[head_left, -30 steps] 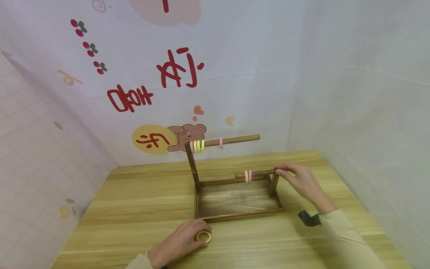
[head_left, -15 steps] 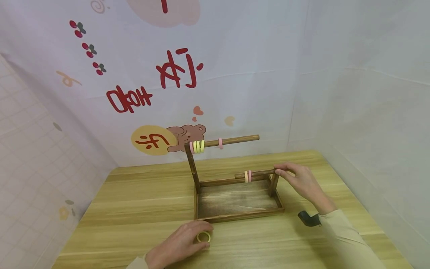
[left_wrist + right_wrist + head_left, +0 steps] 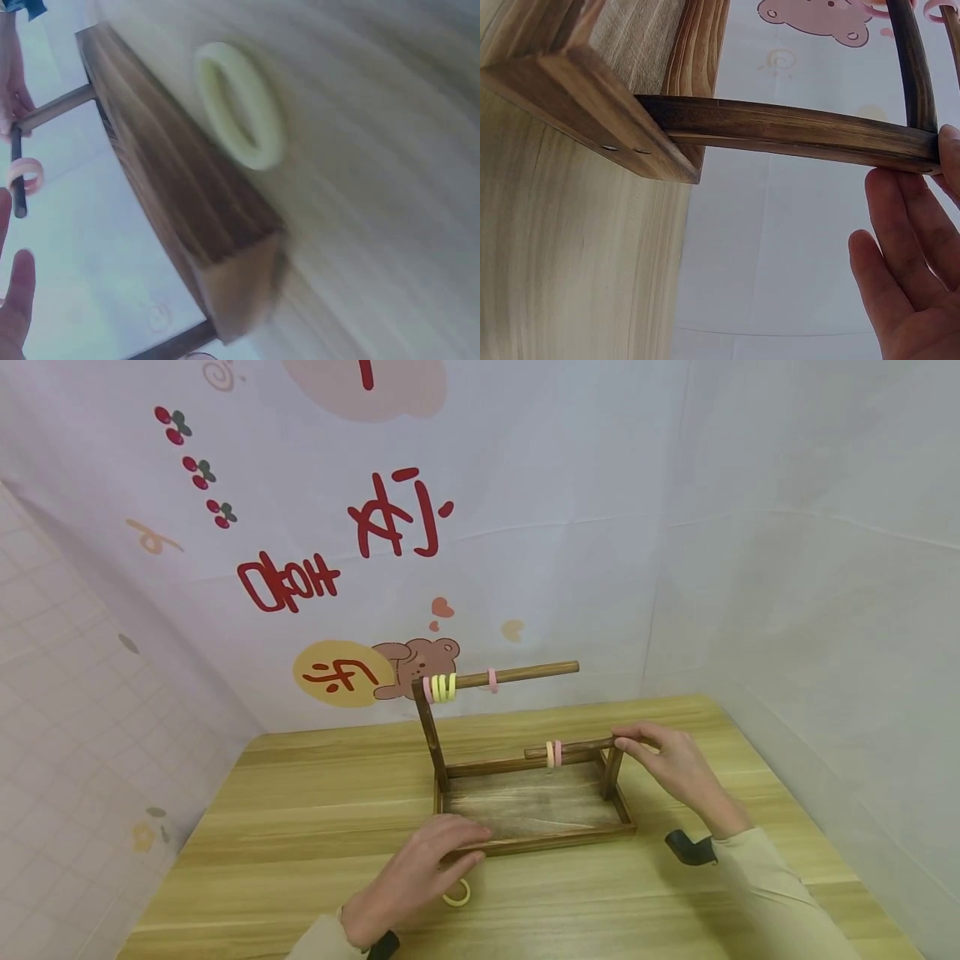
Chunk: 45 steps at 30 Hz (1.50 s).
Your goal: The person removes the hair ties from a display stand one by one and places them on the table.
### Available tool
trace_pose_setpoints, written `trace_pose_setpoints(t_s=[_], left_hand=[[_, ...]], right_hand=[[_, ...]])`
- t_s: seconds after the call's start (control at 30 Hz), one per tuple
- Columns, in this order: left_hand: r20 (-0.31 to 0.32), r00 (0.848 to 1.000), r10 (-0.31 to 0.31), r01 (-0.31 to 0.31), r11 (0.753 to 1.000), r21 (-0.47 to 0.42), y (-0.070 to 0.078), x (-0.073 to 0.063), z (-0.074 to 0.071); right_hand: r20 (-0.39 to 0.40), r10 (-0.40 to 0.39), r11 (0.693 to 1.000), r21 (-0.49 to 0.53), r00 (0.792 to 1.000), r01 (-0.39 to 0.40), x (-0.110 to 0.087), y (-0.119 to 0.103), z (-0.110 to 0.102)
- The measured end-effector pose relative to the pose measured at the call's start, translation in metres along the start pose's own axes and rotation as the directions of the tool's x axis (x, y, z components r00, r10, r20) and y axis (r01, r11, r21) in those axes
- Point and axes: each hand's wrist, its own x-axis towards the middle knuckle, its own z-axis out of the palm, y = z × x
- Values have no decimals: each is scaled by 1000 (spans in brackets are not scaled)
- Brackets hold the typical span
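A brown wooden stand [image 3: 429,727] has a shallow tray base and two posts, each bearing a horizontal rod. My right hand [image 3: 675,764] pinches the top of the short right post between thumb and fingers. My left hand [image 3: 416,870] holds nothing; its loosely extended fingers hover around the tray's front left corner, and contact there cannot be told. Below them a yellow ring [image 3: 264,120] lies flat on the table, close to the tray and partly covered by the hand in the head view. A cream ring [image 3: 550,754] and a pink ring [image 3: 558,753] hang on the lower rod.
The upper rod [image 3: 536,672] carries several yellow and pink rings near its post, plus one pink ring [image 3: 492,680] farther along. A printed white cloth [image 3: 570,527] stands behind the wood-grain table [image 3: 315,793]. A black object [image 3: 690,849] shows beside the right sleeve.
My left hand has let go of the yellow ring and moved up and right to the tray's corner. The ring stays on the table. My right hand has kept its place.
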Motion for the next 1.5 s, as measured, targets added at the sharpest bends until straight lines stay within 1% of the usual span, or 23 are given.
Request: trace_pose_setpoints(t_s=[0.13,0.2,0.27,0.3,0.53,0.6,0.73,0.83,0.93,1.13,1.27,1.4,1.5], left_hand=[[-53,998,43,-41,999,35,3,14,2],[-71,997,41,-39,999,39,4,21,3],[-93,994,62,-58,997,50,4,27,4],[-100,993,62,-57,997,49,5,31,4],[-173,978,115,-107,993,50,4,57,8],[-188,976,113,-106,993,48,3,63,9],[-209,971,117,-107,992,60,0,72,11],[-227,964,135,-124,990,65,-4,78,13],[-234,962,143,-132,989,61,-8,84,17],[-220,966,135,-126,991,54,-15,96,25],[-212,969,124,-115,992,51,-20,103,29],[-192,979,74,-71,997,21,-25,109,32],[-162,987,15,-16,1000,-6,-27,111,34]], right_hand=[[7,6,1000,0,1000,-6,0,-1,-1],[11,10,1000,3,1000,-10,0,-2,-1],[13,12,1000,8,1000,-12,1,-1,-1],[13,13,1000,9,1000,-13,1,-1,-1],[3,-3,1000,5,1000,3,1,-1,0],[0,-9,1000,6,1000,9,1,-1,0],[-5,-8,1000,11,1000,8,1,0,1],[-7,-6,1000,10,1000,6,1,-1,1],[-11,-9,1000,10,1000,9,1,-1,1],[-11,-21,1000,7,1000,21,1,1,1],[-5,-10,1000,6,1000,10,1,1,1],[-4,-3,1000,8,1000,3,1,1,1],[-3,-2,1000,12,1000,2,1,0,1]])
